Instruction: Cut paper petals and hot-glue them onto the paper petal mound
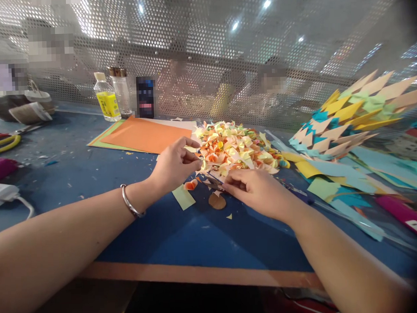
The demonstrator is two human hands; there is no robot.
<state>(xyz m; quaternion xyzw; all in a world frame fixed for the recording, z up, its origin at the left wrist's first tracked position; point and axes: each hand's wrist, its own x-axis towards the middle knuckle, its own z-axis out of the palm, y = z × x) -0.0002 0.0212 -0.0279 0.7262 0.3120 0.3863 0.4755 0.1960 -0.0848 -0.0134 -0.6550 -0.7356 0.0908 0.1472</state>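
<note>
My left hand (178,164), with a silver bangle on its wrist, is closed in a pinch at the near left edge of a pile of small folded paper pieces (240,146). What sits between its fingertips is too small to make out. In my right hand (252,187) is a thin, dark, pointed tool (214,177), aimed left; its exact kind is unclear. Below the hands lie a round brown disc (217,201), a pale green paper strip (184,197) and a small orange folded paper piece (191,184).
Orange paper sheets (146,135) lie behind my left hand. Further back stand a yellow-labelled bottle (108,103), a glass jar (121,93) and a phone (145,97). At right are a spiky paper construction (351,117), paper strips (335,175) and a magenta power strip (402,213).
</note>
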